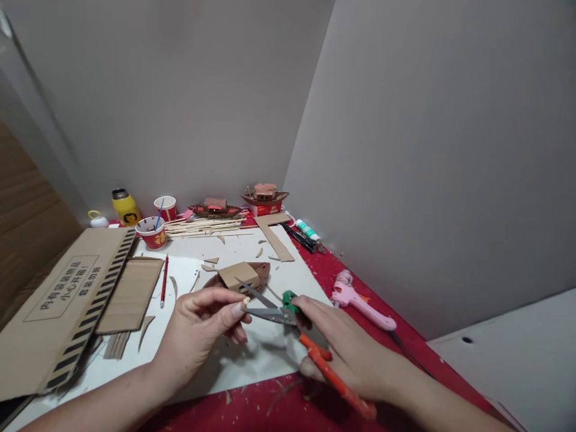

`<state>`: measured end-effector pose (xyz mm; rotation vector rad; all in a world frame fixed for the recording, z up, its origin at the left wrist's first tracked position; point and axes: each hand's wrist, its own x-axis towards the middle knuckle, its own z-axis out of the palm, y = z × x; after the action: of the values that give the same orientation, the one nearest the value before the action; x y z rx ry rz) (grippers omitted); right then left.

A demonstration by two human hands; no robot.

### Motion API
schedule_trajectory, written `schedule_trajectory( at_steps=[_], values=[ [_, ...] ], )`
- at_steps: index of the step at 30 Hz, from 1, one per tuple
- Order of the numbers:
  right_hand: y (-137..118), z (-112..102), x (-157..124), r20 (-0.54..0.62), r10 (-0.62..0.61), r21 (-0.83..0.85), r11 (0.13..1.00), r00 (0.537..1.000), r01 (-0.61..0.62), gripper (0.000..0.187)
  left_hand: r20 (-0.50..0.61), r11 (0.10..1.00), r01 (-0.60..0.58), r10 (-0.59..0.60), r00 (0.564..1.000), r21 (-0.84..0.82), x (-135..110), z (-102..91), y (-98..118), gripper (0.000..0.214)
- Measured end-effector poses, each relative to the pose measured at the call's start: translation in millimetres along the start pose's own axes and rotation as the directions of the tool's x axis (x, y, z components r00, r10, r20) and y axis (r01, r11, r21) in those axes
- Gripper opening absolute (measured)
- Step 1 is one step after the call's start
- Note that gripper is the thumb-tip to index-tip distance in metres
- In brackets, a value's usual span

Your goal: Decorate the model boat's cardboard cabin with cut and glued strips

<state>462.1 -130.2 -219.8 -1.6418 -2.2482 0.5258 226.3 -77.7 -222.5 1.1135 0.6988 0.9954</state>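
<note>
Fingers, head view: left hand pinches a tiny pale piece between thumb and fingertips, right by the scissors' tips. Right hand is curled round the orange handles, 2 blades standing apart. Can't tell if they touch the piece. Scissors are held over the white sheet. Just beyond: small brown boat with cardboard on top. Pink glue gun lies right of the right hand. 2 more boats sit at the back, near 2 paper cups.
</note>
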Motion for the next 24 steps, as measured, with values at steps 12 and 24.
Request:
schedule_trajectory(
  at_steps=[12,24],
  values=[
    [-1,-3,18,0.021,-0.02,-0.078,0.997,1.0,0.022,0.068,-0.05,0.989,-0.071,0.078,0.996,0.131,4,-3.6,1,0.004],
    [12,15,30,-0.052,-0.16,-0.037,0.987,0.986,0.158,0.064,-0.069,0.971,-0.071,0.088,0.994,0.229,7,-5.9,-3,0.003]
  ],
)
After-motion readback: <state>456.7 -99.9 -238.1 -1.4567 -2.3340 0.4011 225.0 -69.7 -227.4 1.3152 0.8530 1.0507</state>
